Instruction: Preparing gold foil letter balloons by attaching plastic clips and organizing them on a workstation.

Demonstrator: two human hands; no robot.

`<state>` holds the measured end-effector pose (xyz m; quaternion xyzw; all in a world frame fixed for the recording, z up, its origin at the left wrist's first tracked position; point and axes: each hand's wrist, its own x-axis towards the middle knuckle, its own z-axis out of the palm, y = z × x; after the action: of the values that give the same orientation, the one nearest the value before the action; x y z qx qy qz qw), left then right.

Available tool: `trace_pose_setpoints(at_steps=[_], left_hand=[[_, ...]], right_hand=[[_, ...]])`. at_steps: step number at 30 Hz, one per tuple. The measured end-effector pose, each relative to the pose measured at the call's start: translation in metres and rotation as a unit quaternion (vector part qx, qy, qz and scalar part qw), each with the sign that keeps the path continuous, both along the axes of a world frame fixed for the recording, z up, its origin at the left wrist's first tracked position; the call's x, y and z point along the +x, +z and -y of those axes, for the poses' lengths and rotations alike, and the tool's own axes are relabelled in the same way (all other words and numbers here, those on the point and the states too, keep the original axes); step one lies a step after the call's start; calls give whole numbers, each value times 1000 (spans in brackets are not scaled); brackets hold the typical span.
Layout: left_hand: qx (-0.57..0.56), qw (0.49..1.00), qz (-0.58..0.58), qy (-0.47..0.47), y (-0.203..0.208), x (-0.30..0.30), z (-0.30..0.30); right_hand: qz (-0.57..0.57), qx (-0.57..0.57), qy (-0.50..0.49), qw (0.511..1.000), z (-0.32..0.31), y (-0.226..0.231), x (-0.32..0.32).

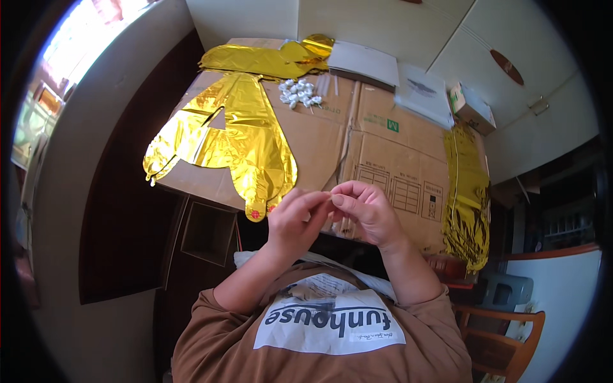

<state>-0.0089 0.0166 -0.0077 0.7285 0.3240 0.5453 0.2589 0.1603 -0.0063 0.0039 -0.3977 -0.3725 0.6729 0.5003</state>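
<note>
My left hand and my right hand meet over the near edge of a flattened cardboard sheet. The fingertips of both are pinched together, and whatever lies between them is too small to make out. Just left of my left hand is a flat gold foil letter-A balloon, uninflated, with its lower tabs with red marks by the sheet's edge. Farther off lies a small heap of white knotted pieces, shiny and rounded. More folded gold foil balloons stretch along the far left edge.
Metallic gold fringe hangs over the sheet's right side. At the back are a white flat box, a pale sheet with a grey picture and a small carton. A wooden chair stands at lower right, cabinets behind.
</note>
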Motion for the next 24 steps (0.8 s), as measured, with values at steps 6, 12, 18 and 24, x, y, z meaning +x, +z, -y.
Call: trace_pose_setpoints(at_steps=[6, 12, 18, 24], left_hand=[[251, 965, -68, -42, -10, -26, -35], [298, 946, -123, -41, -14, -48, -63], [149, 980, -124, 55, -9, -50, -82], [78, 990, -104, 52, -3, -71, -68]], right_hand=[[-111, -145, 130, 975, -31, 5, 1], [-104, -147, 169, 969, -68, 6, -9], [210, 58, 18, 976, -167, -22, -5], [579, 192, -143, 779, -249, -75, -2]])
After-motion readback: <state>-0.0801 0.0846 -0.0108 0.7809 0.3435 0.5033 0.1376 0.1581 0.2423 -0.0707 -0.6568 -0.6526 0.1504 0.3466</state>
